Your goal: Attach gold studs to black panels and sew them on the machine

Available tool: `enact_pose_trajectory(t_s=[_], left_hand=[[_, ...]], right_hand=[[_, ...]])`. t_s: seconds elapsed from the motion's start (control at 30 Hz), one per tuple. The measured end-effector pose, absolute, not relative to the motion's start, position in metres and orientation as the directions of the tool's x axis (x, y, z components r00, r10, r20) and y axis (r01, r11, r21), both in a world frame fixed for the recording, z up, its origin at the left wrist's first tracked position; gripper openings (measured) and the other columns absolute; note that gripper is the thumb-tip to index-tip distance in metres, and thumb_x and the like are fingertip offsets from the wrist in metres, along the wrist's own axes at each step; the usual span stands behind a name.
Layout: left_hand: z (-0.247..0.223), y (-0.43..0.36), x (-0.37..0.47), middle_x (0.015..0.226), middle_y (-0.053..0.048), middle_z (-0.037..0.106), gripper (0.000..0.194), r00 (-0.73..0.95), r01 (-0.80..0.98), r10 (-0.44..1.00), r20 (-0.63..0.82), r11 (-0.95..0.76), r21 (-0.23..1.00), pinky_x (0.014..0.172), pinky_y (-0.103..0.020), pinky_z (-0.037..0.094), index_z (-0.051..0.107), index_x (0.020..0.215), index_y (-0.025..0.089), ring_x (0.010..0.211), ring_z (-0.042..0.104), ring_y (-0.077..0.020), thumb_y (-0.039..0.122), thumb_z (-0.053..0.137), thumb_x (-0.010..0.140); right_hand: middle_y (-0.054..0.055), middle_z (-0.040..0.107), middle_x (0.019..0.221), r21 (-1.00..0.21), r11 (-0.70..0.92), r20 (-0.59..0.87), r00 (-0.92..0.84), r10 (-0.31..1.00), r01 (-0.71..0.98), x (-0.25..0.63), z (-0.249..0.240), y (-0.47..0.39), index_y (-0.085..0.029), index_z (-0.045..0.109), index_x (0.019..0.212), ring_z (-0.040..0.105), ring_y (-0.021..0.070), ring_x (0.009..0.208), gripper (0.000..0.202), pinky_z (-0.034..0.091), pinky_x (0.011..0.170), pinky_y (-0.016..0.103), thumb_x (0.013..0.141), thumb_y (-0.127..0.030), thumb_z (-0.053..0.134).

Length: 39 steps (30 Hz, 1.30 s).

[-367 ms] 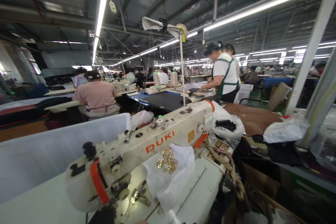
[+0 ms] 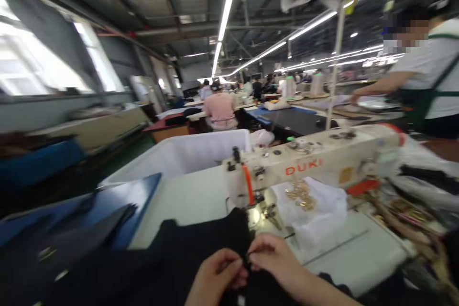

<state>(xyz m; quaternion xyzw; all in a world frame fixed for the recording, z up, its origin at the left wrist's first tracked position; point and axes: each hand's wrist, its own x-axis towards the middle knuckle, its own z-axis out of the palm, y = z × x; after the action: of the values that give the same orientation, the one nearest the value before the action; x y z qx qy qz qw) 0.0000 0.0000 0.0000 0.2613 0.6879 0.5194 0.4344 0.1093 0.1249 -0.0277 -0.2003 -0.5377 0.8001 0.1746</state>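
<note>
Flat black fabric (image 2: 190,239) lies over the pale green tabletop (image 2: 186,198); the left hand (image 2: 217,272) and right hand (image 2: 278,258) have fingers clamped on what seems its narrow strip — a loose pinch could let it slip. Rightward, shiny gold metal clasps (image 2: 301,195) sit loose on a thin white sheet (image 2: 326,205) — snagging that could scatter them.

Windows (image 2: 25,64) glare white — blur softens the edges.

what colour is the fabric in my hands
The fabric looks black or nearly so, best seen in the head view.
</note>
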Motion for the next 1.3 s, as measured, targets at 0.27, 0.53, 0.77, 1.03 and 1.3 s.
enact_pose_trajectory(t_s=[0.27, 0.53, 0.77, 1.03, 1.3], left_hand=[[-0.004, -0.006, 0.016, 0.063, -0.008, 0.065, 0.047, -0.502, -0.323, 0.808, -0.308, 0.156, 0.934, 0.056, -0.026, 0.043, 0.054, 0.071, 0.012, 0.053, 0.06, -0.0148, 0.053, 0.072, 0.058], [-0.011, -0.007, 0.016, 0.062, -0.004, 0.062, 0.044, -0.502, -0.491, 0.792, -0.347, 0.069, 0.868, 0.058, -0.025, 0.044, 0.06, 0.083, 0.01, 0.051, 0.058, -0.0121, 0.031, 0.08, 0.049], [-0.005, -0.008, 0.016, 0.06, -0.004, 0.061, 0.038, -0.489, -0.542, 0.77, -0.41, 0.1, 0.834, 0.059, -0.026, 0.046, 0.057, 0.07, 0.011, 0.055, 0.059, -0.0139, 0.025, 0.079, 0.043], [-0.008, -0.006, 0.012, 0.052, 0.001, 0.055, 0.016, -0.636, -0.329, 0.645, -0.423, 0.269, 0.905, 0.058, -0.027, 0.044, 0.053, 0.059, 0.014, 0.05, 0.053, -0.0123, 0.017, 0.059, 0.044], [-0.021, -0.011, 0.007, 0.052, 0.002, 0.056, 0.01, -0.703, -0.128, 0.643, -0.303, 0.304, 0.944, 0.052, -0.024, 0.035, 0.057, 0.058, 0.015, 0.052, 0.05, -0.0126, 0.017, 0.061, 0.05]], right_hand=[[0.001, 0.059, 0.059, -0.965, -0.258, -0.139, -0.914, 0.382, 0.039, 0.12, -0.037, 0.129, -0.016, 0.065, 0.07, 0.054, 0.0126, 0.056, 0.035, 0.044, 0.058, 0.026, 0.061, -0.048, 0.075], [0.006, 0.064, 0.068, -0.9, -0.419, -0.298, -0.87, 0.393, 0.119, 0.116, -0.033, 0.119, -0.017, 0.068, 0.068, 0.058, 0.0156, 0.058, 0.04, 0.05, 0.06, 0.03, 0.049, -0.049, 0.081], [0.007, 0.065, 0.069, -0.896, -0.423, -0.306, -0.879, 0.365, 0.136, 0.115, -0.043, 0.118, -0.017, 0.069, 0.068, 0.06, 0.0165, 0.062, 0.038, 0.05, 0.061, 0.028, 0.05, -0.048, 0.081], [0.007, 0.065, 0.082, -0.992, -0.098, -0.114, -0.922, 0.369, 0.084, 0.117, -0.039, 0.111, -0.019, 0.066, 0.087, 0.061, 0.0206, 0.078, 0.037, 0.049, 0.072, 0.029, 0.065, -0.048, 0.07], [0.001, 0.059, 0.075, -0.959, 0.276, 0.036, -0.936, 0.351, 0.066, 0.122, -0.02, 0.106, -0.019, 0.059, 0.077, 0.055, 0.0146, 0.072, 0.021, 0.043, 0.068, 0.024, 0.084, -0.037, 0.049]])
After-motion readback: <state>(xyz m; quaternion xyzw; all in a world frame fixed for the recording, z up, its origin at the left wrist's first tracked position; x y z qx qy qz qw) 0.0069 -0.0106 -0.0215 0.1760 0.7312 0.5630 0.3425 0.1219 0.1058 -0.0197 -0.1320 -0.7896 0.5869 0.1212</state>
